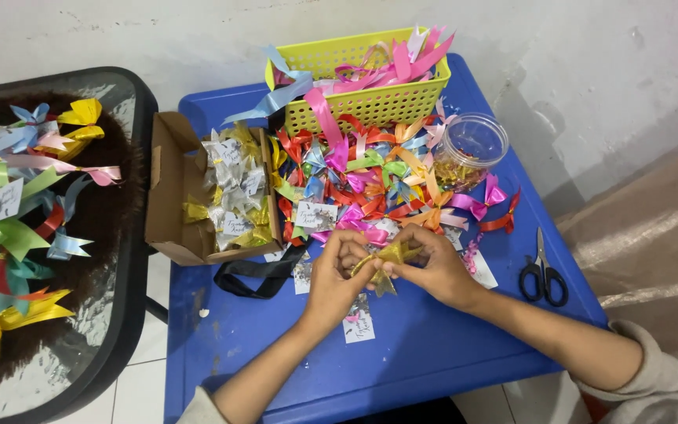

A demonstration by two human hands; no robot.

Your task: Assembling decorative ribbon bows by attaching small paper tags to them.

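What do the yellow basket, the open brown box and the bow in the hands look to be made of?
Yellow basket: likely moulded plastic, with an even perforated grid. Brown box: plain cardboard, matte, with folded flaps. Gold bow: seemingly shiny ribbon or foil that catches the light, pinched between the left hand and right hand.

At the centre of the frame my left hand (333, 276) and my right hand (433, 267) pinch a small gold ribbon bow (386, 259) between their fingertips, above the blue table (433, 353). Just beyond them a heap of coloured bows (370, 180) lies against the yellow basket (370, 98) at the top. An open cardboard box (170, 188) sits left of centre, a clear jar (471, 149) upper right, and black scissors (543, 271) lie to the right.
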